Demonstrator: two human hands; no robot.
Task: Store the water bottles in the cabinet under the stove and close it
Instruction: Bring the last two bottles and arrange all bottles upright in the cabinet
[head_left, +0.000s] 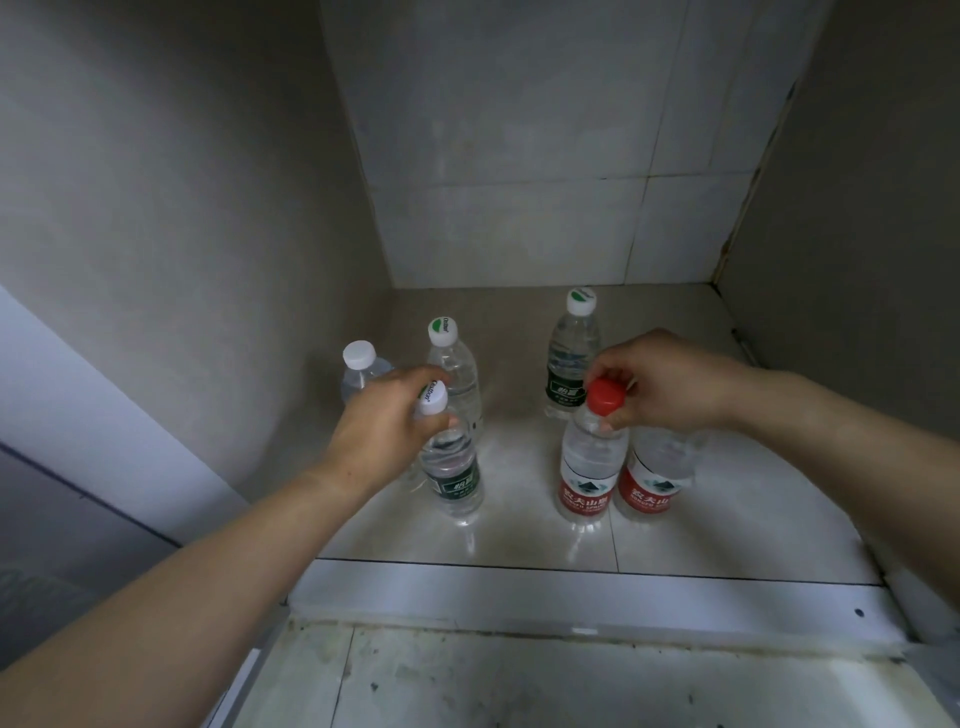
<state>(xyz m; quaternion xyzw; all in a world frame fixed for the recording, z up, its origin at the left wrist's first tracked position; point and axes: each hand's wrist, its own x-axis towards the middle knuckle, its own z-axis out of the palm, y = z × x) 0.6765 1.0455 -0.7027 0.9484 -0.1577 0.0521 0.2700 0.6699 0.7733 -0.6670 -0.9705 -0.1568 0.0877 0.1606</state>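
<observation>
Several water bottles stand upright on the tiled cabinet floor (737, 499). My left hand (382, 431) grips the neck of a green-label bottle (454, 478) with a white cap at front left. My right hand (670, 384) pinches the red cap of a red-label bottle (587, 467); a second red-label bottle (654, 478) stands touching it, its cap hidden under my hand. Behind stand a plain white-capped bottle (361, 366), a clear bottle (452, 364) with a green-and-white cap, and another green-label bottle (571, 358).
The cabinet has a grey left wall (182, 234), a tiled back wall (545, 156) and a right wall (857, 234). A white sill (571, 597) runs along the front edge, with a stained floor (519, 680) below it. The open door (67, 441) is at left.
</observation>
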